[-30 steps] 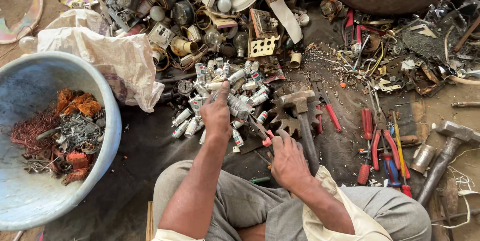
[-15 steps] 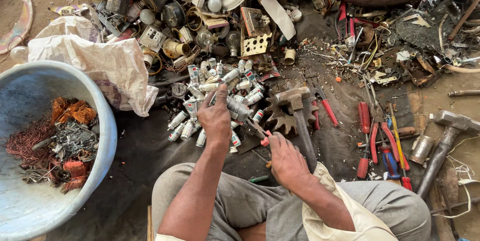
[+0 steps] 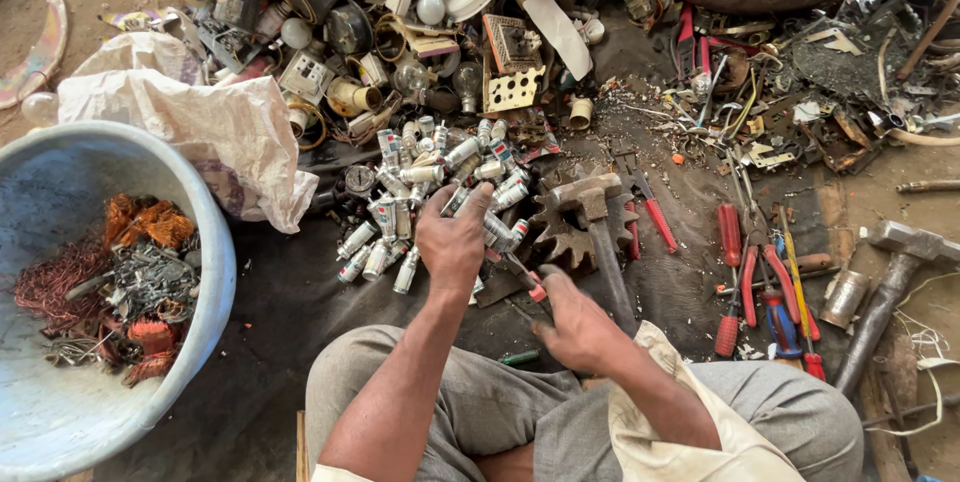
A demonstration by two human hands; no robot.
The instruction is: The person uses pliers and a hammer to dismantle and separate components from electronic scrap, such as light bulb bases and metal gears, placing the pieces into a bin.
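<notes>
Silvery little cylinders, small metal capacitors point(image 3: 440, 192), lay heaped on the dark ground sheet point(image 3: 290, 312), and that heap serves as the landmark. The left hand point(image 3: 452, 240) lay palm-down on the near edge of the heap, fingers spread loosely over the cylinders; whether its grip was closed round any one of them could not be told. The right hand point(image 3: 575, 322) sat just beside the heap on its near right side, clenched round a small red-handled tool point(image 3: 530, 282) whose tip pointed toward the cylinders. Right of the heap, touching a rusty gear point(image 3: 565, 232), rested a hammer point(image 3: 600, 232) with its head toward the heap. Farther right lay red-handled pliers point(image 3: 765, 272) and a second hammer point(image 3: 890, 287). Left of the heap sat a white sack point(image 3: 200, 122), and beyond it a pale blue basin point(image 3: 60, 172) holding copper wire and scrap. Behind the heap spread mixed electrical junk point(image 3: 400, 32).
</notes>
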